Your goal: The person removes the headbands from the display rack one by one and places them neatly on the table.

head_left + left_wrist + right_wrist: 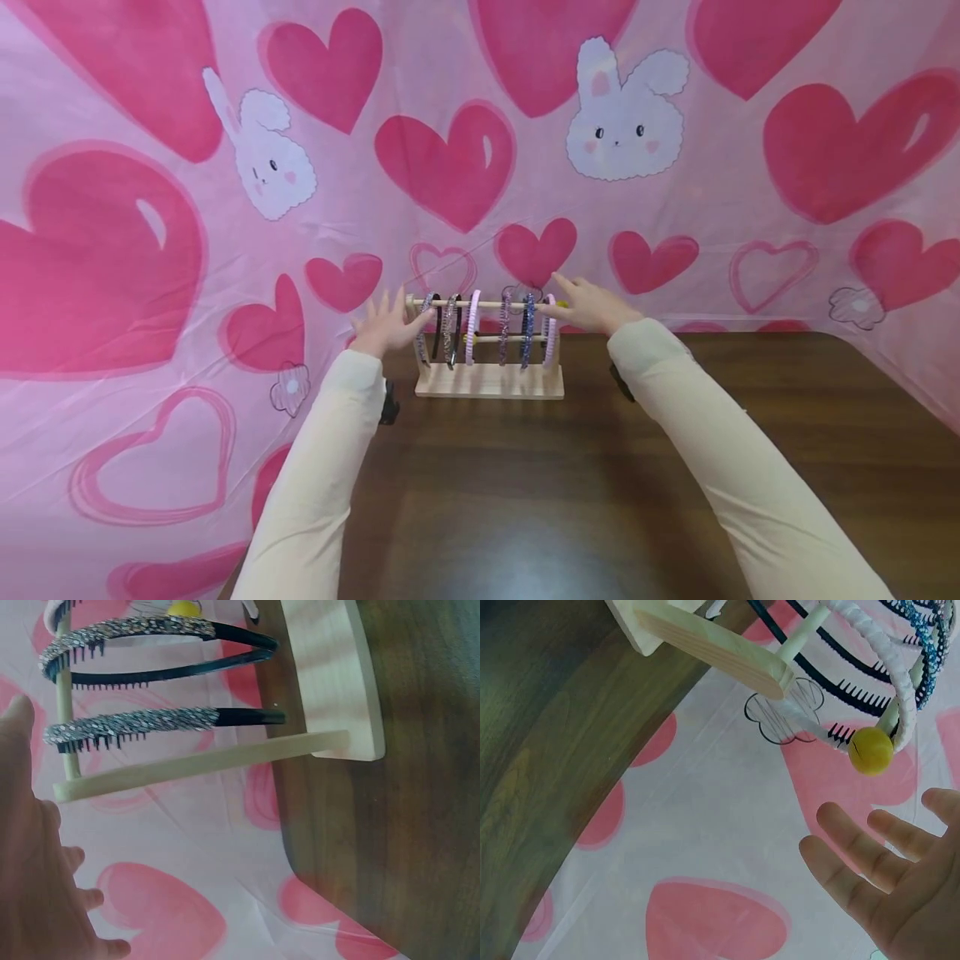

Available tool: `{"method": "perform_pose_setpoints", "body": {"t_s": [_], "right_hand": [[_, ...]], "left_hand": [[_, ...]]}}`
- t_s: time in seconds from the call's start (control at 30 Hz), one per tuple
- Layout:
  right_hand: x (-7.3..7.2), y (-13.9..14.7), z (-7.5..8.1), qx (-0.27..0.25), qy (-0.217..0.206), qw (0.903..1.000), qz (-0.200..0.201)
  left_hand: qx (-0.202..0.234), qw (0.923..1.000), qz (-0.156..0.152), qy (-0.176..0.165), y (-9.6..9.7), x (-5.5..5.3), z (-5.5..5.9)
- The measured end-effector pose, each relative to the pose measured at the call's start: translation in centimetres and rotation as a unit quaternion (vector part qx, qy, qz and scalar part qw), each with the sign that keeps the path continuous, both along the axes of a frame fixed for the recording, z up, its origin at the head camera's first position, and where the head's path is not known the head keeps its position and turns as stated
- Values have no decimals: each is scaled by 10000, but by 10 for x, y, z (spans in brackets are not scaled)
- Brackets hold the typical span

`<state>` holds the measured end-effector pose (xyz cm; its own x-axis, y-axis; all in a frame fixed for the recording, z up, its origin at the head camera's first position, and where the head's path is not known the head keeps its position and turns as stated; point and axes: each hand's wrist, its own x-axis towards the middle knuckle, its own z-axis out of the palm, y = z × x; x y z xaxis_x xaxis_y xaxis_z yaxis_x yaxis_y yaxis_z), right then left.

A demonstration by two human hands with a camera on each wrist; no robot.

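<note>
A pale wooden headband rack [487, 382] stands near the back of the table, several headbands hanging on its bars. From the left come glittery black-toothed ones [150, 724], then a pink ribbed headband [472, 327], a purple one [505, 333], a blue sparkly one [528, 333] and a pink one [551, 333] at the right end. My left hand [386, 325] is spread beside the rack's left end, holding nothing. At the other end my right hand [592, 307] has its fingers extended, close to a yellow ball [871, 751] on the bar's tip in the right wrist view.
The brown wooden table [510, 500] spreads in front of the rack and off to the right. Behind it and on the left hangs a pink cloth [540, 200] printed with hearts and white rabbits. Black straps [388, 404] show at the wrists.
</note>
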<state>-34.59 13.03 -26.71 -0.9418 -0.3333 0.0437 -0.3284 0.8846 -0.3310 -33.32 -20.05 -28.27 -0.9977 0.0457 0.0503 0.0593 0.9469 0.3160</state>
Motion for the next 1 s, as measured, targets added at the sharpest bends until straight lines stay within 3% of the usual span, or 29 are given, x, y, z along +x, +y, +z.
{"method": "perform_pose_setpoints", "body": {"t_s": [0.23,0.5,0.8,1.0], "right_hand": [[-1,-3,-5,-145,-148,9998,-18],[-1,-5,-8,-468,-130,9986,212],[-1,-6,-9,-729,-236,9966,310],[-3,-6,-13,-943,-212,9946,379]], "left_hand": [[129,9997,-146,-128,-4,2,-10],[136,9997,-17,-205,-11,2,-22],[305,9985,-20,-446,-16,3,-39],[264,9981,-4,-564,-18,3,-57]]}}
